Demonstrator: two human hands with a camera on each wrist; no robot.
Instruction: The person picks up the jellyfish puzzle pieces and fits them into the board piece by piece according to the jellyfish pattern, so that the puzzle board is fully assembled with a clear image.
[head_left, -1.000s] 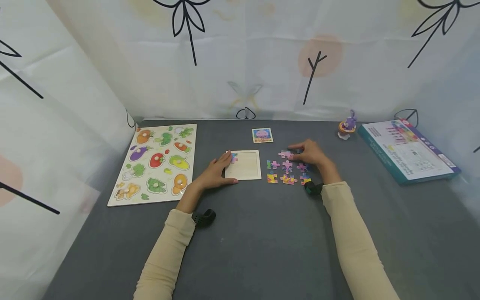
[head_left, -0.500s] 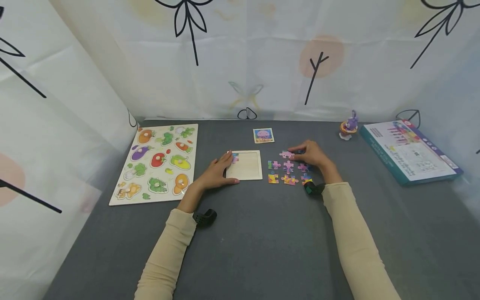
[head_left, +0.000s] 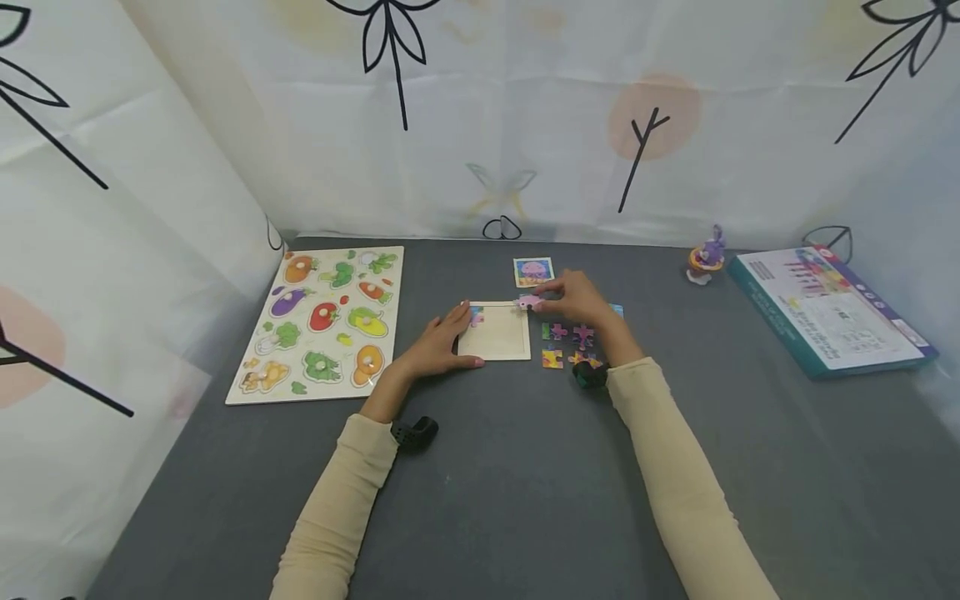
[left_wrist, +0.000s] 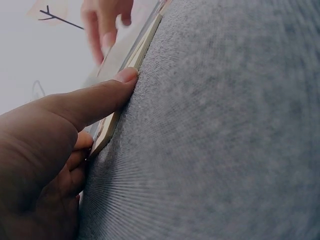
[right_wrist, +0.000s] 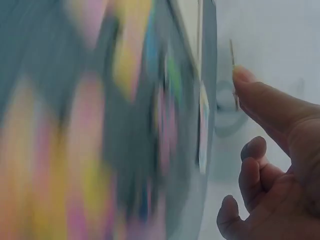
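Note:
My left hand (head_left: 438,346) holds the left side of a shallow wooden puzzle tray (head_left: 501,340), fingertips by its far left corner and thumb along the front edge. In the left wrist view the thumb (left_wrist: 107,97) lies against the tray's edge. One puzzle piece (head_left: 477,316) sits in the tray's upper left corner. Between thumb and fingers my right hand (head_left: 579,302) pinches a pink puzzle piece (head_left: 527,302), over the tray's far right corner. The right wrist view shows that piece edge-on. Several loose puzzle pieces (head_left: 552,359) lie right of the tray, partly hidden by the right hand and wrist.
A small picture card (head_left: 533,271) lies behind the tray. To the left is a vegetable puzzle board (head_left: 345,340). At the back right stand a purple figurine (head_left: 707,254) and a teal-sided box (head_left: 832,308). White printed cloth (head_left: 562,108) hangs behind the grey table.
My right hand has lifted the pink piece from the loose pieces and carried it left to the tray. The left hand stays on the tray. The head view has shifted slightly.

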